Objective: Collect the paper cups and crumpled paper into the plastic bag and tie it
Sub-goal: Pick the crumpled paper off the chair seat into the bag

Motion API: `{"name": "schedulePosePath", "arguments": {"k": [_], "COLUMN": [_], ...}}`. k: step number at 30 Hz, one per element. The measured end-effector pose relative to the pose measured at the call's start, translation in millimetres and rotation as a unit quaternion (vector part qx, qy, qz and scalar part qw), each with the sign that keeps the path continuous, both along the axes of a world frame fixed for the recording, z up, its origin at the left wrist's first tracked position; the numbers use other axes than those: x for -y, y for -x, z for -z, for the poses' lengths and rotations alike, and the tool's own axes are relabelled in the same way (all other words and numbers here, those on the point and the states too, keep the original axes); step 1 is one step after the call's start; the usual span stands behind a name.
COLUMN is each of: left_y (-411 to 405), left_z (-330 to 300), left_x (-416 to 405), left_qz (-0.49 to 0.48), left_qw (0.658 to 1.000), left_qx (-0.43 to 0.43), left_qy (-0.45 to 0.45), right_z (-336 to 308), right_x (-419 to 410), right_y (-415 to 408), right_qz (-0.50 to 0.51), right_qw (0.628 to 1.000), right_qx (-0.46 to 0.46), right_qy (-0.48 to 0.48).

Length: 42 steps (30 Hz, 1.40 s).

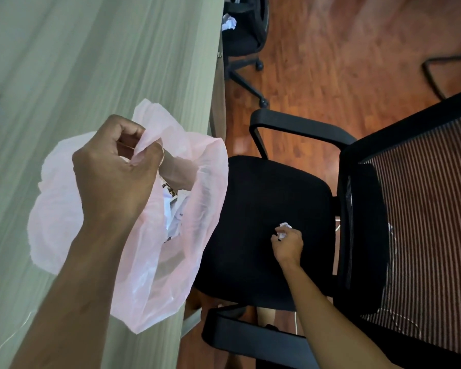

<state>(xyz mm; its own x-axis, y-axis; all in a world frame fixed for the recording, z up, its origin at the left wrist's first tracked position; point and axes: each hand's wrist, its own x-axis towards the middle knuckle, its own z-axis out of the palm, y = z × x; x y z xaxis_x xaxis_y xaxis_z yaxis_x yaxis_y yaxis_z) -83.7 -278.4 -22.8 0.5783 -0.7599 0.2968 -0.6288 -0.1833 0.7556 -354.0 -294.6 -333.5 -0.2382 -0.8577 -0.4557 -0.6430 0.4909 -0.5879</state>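
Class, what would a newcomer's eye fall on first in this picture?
First, the thin pink plastic bag gripped by the left hand over the pale grey table's edge, paper showing inside. Next, the right hand pinching a small white crumpled paper ball over the black office chair seat.

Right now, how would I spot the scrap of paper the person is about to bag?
Find the nearest black office chair beside the pale desk. Over its seat, the right hand pinches a small white crumpled paper. The other white wad lies untouched on the far chair.
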Motion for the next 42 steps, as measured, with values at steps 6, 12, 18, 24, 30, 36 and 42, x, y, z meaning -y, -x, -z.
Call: {"name": "schedulePosePath", "arguments": {"k": [6,12,18,24,30,36,42], "left_y": [-13,-38,-64,-77,-81,-73,-59], "left_z": [-19,-49,-77,-88,-92,-91,-91], "left_x": [-10,-27,-40,-44,-45,-43,-42], "left_qz": [-0.028,-0.060,-0.084,-0.090,-0.074,-0.041,-0.024], "left_qw": [0.999,0.998,0.996,0.995,0.997,0.996,0.991], "left_qx": [-0.021,0.000,0.031,0.039,0.027,0.027,0.054], "left_qy": [0.005,0.003,-0.003,0.013,-0.027,-0.077,-0.118], "right_z": [-82,-206,-313,-304,-318,-323,-324], "right_x": [3,1,-26,-19,-22,-20,-19], "right_y": [-38,-73,-105,-178,-166,-145,-118], "right_qz": [0.001,-0.009,-0.166,-0.387,-0.349,-0.305,-0.281], "right_qw": [0.988,0.964,0.909,0.890,0.908,0.928,0.934], "right_qx": [0.097,0.210,0.344,0.207,0.179,0.143,0.137], "right_qy": [0.121,0.161,0.167,0.122,0.146,0.163,0.173]}}
